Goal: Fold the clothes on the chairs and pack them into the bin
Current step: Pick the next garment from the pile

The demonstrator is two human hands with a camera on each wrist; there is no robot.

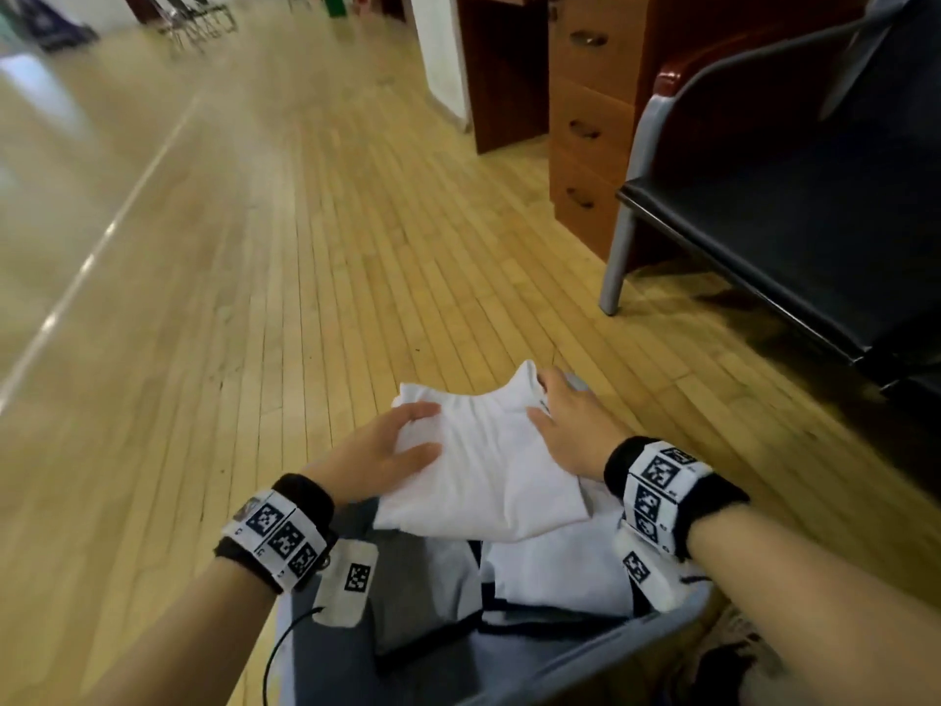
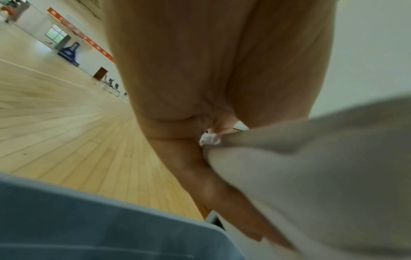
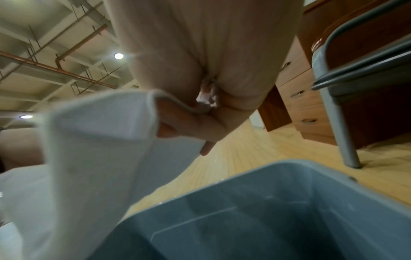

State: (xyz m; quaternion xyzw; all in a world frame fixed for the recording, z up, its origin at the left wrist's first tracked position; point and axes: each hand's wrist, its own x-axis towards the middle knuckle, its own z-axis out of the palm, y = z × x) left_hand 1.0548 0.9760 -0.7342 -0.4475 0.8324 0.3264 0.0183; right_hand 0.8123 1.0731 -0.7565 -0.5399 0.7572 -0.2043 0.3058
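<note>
A folded white garment (image 1: 489, 466) hangs just above the grey-blue bin (image 1: 331, 664) at the bottom of the head view. My left hand (image 1: 392, 445) grips its left edge, and my right hand (image 1: 560, 425) grips its far right corner by the collar. In the left wrist view the cloth (image 2: 311, 176) lies against my fingers (image 2: 222, 193) over the bin's rim (image 2: 89, 219). In the right wrist view my fingers (image 3: 195, 123) curl under the garment's hem (image 3: 100, 140) above the bin's wall (image 3: 244, 211). Folded white clothes (image 1: 555, 568) and grey clothes (image 1: 422, 578) lie inside the bin.
A black chair (image 1: 764, 221) with grey metal legs (image 1: 616, 277) stands to the right, its seat bare. Behind it is a wooden drawer cabinet (image 1: 590, 124). Wooden floor (image 1: 254, 298) stretches ahead and to the left.
</note>
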